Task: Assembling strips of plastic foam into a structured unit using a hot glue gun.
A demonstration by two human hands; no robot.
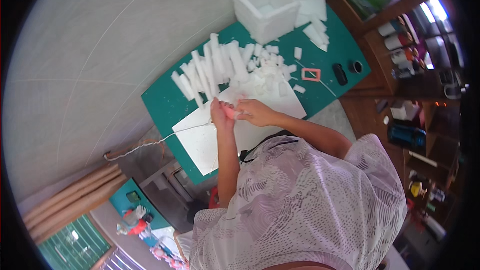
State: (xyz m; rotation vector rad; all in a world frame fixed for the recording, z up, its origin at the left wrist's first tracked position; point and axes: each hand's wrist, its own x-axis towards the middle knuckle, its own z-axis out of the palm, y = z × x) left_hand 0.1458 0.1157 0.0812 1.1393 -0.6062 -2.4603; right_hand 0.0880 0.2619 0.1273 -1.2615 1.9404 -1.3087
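Over a white board (192, 145) my two hands meet, close in front of my body. My left hand (219, 113) is closed, its fingers curled around a small pink piece (231, 112) whose kind I cannot make out. My right hand (257, 114) reaches the piece from the other side, its fingers bent and pressed together on it. A pale cord (187, 128) runs from the left up to my left hand. Just beyond my hands lie several long white foam strips (212, 65) and a heap of small foam pieces (267, 72).
A white foam box (265, 5) stands at the back of the green table (160, 97), with flat foam sheets (310, 5) beside it. To the right lie a pink rectangular frame (311, 74), a black case (339, 74) and a dark cup (355, 66). Wooden shelves (370, 45) border the right side.
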